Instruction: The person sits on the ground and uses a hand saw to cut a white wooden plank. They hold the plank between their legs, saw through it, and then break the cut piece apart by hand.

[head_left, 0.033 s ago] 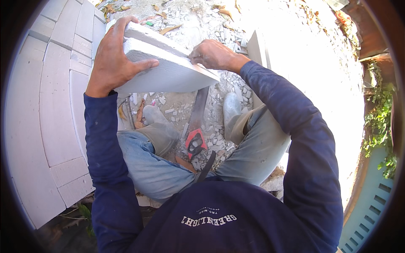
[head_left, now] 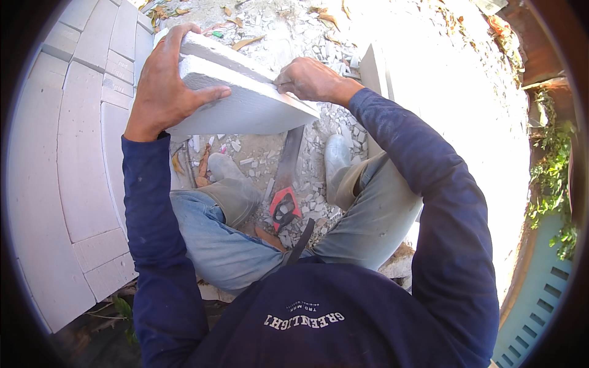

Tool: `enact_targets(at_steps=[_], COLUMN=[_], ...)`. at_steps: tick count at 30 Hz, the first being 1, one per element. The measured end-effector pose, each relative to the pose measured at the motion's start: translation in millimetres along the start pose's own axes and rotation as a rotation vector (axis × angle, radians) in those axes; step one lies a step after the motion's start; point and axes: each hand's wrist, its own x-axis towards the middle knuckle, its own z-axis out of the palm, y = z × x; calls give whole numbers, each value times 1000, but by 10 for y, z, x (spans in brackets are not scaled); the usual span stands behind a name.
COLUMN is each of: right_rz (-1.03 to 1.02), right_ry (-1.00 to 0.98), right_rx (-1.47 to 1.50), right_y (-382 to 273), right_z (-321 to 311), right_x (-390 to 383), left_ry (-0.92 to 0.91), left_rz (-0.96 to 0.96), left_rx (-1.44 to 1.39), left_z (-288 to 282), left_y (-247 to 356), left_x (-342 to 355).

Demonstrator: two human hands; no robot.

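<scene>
My left hand (head_left: 164,86) is wrapped over the left end of a white lightweight concrete block (head_left: 245,109); its thumb lies on the near face and its fingers reach over the far side. A long narrow gap runs along the block's top, with a second white slab (head_left: 228,54) beyond it. Whether the two are joined lower down is hidden. At the right part of the top edge, my right hand (head_left: 310,80) is closed with its fingertips pressed at the gap; what they pinch, if anything, is hidden. A handsaw (head_left: 284,208) with a red and black handle lies below, its blade running under the block.
Stacked white blocks (head_left: 80,153) form a wall along my left. Broken chips and dry leaves (head_left: 246,43) litter the ground. Another pale slab (head_left: 372,70) stands right of my right hand. My dusty boots (head_left: 336,156) flank the saw. Green plants (head_left: 549,172) grow at far right.
</scene>
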Motion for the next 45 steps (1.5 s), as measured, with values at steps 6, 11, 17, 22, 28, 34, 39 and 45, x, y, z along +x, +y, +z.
enact_targets(at_steps=[6, 11, 17, 22, 28, 34, 39, 45], right_rz=[-67, -109, -159, -162, -100, 391, 322, 273], right_ry=[-37, -34, -11, 34, 120, 67, 0, -166], right_rx=[-89, -144, -112, -100, 3, -220, 118, 253], right_y=[38, -8, 0, 1, 125, 359, 317, 343], right_z=[-33, -12, 60, 89, 42, -165, 141, 306], right_x=[87, 96, 109, 38, -33, -214, -55, -42], left_ry=[4, 2, 13, 8, -1, -26, -12, -13], left_rz=[10, -11, 15, 1, 2, -62, -48, -38], left_rx=[-2, -4, -21, -41, -3, -91, -79, -74], left_z=[7, 2, 0, 29, -23, -61, -59, -82], left_y=[17, 0, -19, -22, -18, -11, 46, 20], left_x=[-14, -55, -66, -74, -69, -92, -91, -110])
